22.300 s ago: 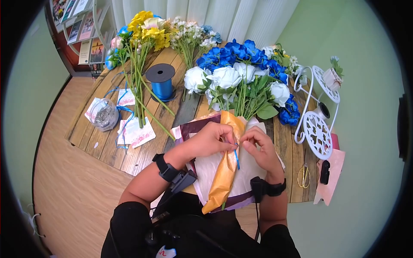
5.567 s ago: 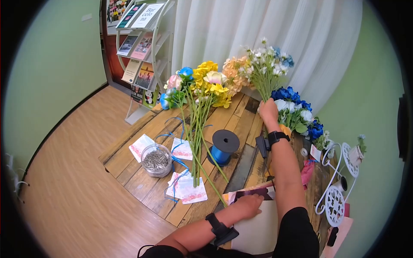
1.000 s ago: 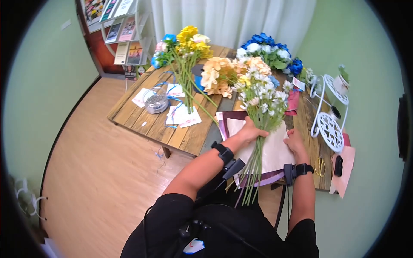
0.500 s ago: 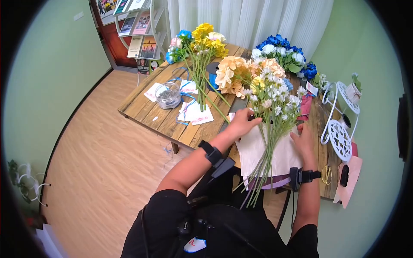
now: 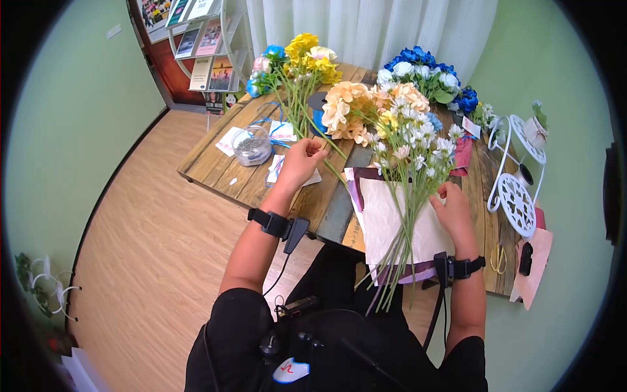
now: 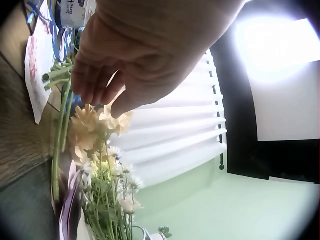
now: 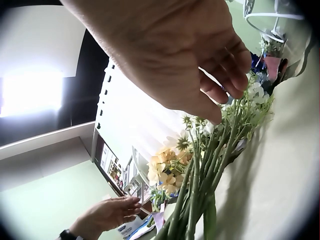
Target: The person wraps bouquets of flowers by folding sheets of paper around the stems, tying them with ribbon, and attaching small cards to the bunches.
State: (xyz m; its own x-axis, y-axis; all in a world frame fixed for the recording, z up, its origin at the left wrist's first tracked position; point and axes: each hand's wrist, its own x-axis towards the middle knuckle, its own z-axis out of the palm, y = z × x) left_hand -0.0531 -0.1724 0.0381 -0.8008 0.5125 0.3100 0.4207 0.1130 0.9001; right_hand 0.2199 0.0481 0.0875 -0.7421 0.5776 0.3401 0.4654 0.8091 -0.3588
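Observation:
A bunch of white daisy-like flowers [image 5: 418,140] and peach blossoms [image 5: 345,111] lies on cream wrapping paper [image 5: 379,202] with dark purple sheets under it. Its long green stems [image 7: 197,185] reach past the paper's near edge. Beside these stems, my right hand [image 5: 452,212] hovers with relaxed fingers and thumb, holding nothing. My left hand [image 5: 302,162] is over the printed cards [image 5: 312,178], its fingers bent loosely and nothing in them. Close to its fingertips in the left wrist view are the cut ends of green stems [image 6: 57,75] from the yellow flower bunch [image 5: 304,55].
A clear tub of paper clips [image 5: 251,147] stands on the left. Behind the peach blossoms is a blue ribbon spool [image 5: 319,121]. A blue-and-white bouquet [image 5: 424,75] lies at the back. At right are a white metal stand [image 5: 516,202] and gold-handled scissors [image 5: 498,259].
The blue-and-white bouquet went to the back; the daisy and peach bunch came onto the paper. My left hand has let go of its stems and moved left over the cards.

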